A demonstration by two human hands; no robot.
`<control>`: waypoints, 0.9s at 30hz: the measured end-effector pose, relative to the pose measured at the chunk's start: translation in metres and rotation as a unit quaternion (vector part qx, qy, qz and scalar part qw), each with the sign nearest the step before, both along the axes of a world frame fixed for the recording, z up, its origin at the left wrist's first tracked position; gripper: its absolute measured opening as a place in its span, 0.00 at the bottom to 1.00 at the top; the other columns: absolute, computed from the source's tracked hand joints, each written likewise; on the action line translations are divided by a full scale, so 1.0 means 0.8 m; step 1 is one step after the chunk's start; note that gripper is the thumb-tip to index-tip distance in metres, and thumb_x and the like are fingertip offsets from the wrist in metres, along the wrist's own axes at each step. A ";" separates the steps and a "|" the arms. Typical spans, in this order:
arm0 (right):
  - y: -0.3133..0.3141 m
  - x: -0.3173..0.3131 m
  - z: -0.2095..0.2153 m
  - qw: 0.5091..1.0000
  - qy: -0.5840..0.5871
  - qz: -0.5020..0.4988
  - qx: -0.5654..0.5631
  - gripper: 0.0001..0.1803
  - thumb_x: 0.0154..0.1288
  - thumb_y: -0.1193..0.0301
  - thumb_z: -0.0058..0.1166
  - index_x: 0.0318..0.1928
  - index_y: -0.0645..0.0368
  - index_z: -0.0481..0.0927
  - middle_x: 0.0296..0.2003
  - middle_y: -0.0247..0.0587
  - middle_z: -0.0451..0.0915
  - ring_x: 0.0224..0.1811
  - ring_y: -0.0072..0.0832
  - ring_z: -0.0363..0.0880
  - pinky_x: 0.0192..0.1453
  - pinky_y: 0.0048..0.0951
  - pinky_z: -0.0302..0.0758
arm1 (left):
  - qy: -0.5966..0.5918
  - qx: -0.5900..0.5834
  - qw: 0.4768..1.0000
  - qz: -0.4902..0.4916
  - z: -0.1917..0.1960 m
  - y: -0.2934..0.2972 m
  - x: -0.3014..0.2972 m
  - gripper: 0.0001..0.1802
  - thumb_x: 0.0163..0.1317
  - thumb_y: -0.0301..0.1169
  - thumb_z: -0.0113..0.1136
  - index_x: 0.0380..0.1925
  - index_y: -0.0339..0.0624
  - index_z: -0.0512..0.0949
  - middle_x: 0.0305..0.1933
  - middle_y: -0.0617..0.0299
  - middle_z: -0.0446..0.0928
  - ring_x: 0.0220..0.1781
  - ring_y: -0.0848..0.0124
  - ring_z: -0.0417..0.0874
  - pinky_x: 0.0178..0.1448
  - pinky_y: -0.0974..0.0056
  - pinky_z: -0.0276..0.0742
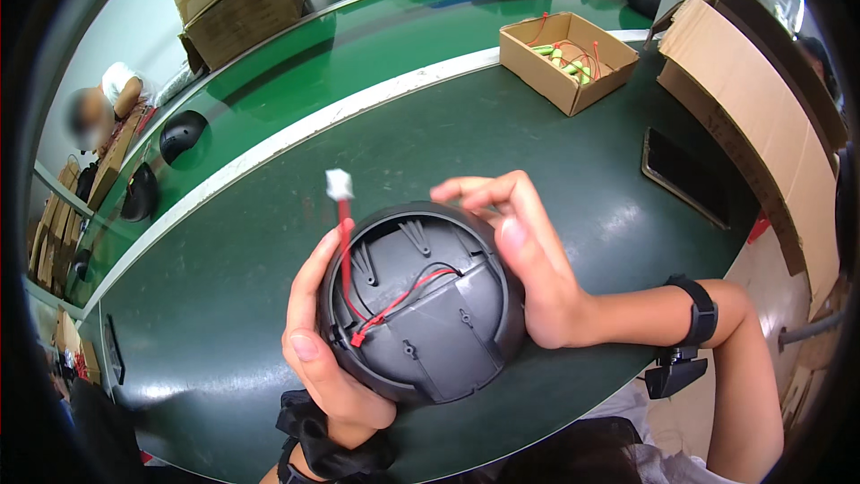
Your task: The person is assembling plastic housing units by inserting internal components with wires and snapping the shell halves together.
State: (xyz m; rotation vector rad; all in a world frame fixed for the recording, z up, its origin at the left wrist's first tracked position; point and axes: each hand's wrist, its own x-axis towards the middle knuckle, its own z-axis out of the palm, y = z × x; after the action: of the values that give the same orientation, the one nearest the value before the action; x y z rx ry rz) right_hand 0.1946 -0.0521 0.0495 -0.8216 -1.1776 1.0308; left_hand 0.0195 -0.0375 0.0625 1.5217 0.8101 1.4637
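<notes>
Black bowl with red wires held above a dark green table

The black bowl (439, 323) is between the two hands, low over the table (215, 305), its open side showing. The left hand (327, 341) has hold of the bowl's left wall, its fingers curved along the outside and its thumb near the rim. The right hand (528, 260) is partly open at the bowl's right side, fingers loosely bent beside the upper rim; how firmly it presses on the bowl I cannot tell.

Inside the bowl, thin red wires (347, 260) run across a ribbed floor to a small red plug (358, 339). One length rises past the bowl's upper left rim and ends in a white connector (339, 185), slightly blurred.

Beyond the bowl, to its right, stands a cardboard box (546, 79) holding green pieces with red leads. A phone (683, 177) lies nearer, well to the bowl's right. Two black shells (184, 136) sit beyond the bowl to its left.
</notes>
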 end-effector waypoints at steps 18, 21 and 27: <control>-0.002 0.000 0.001 0.992 -0.098 0.007 0.077 0.30 0.74 0.55 0.38 0.61 0.72 0.65 0.56 0.59 0.72 0.58 0.45 0.74 0.63 0.35 0.67 | 0.027 0.012 0.999 -0.029 -0.005 0.011 -0.010 0.42 0.70 0.56 0.30 0.56 0.19 0.68 0.59 0.35 0.73 0.59 0.55 0.77 0.65 0.57 0.69; 0.003 0.010 -0.002 0.976 -0.143 0.023 0.163 0.35 0.71 0.52 0.45 0.63 0.72 0.62 0.60 0.61 0.67 0.62 0.47 0.70 0.65 0.36 0.66 | 0.045 0.034 0.998 -0.024 -0.003 0.010 -0.013 0.42 0.71 0.57 0.31 0.56 0.19 0.68 0.59 0.33 0.72 0.59 0.51 0.77 0.66 0.55 0.68; 0.015 0.031 0.035 0.916 -0.303 0.155 0.211 0.70 0.35 0.52 0.80 0.71 0.70 0.47 0.71 0.65 0.48 0.74 0.53 0.53 0.73 0.44 0.58 | 0.079 0.177 0.981 -0.022 0.002 0.023 -0.028 0.45 0.69 0.62 0.33 0.56 0.22 0.70 0.57 0.28 0.72 0.58 0.46 0.77 0.63 0.51 0.72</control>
State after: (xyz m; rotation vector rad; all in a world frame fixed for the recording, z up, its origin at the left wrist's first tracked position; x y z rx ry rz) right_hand 0.2193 -0.0404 0.0772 -0.6280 -2.0326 0.7329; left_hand -0.0027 -0.0192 0.0644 1.9287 0.6247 1.5262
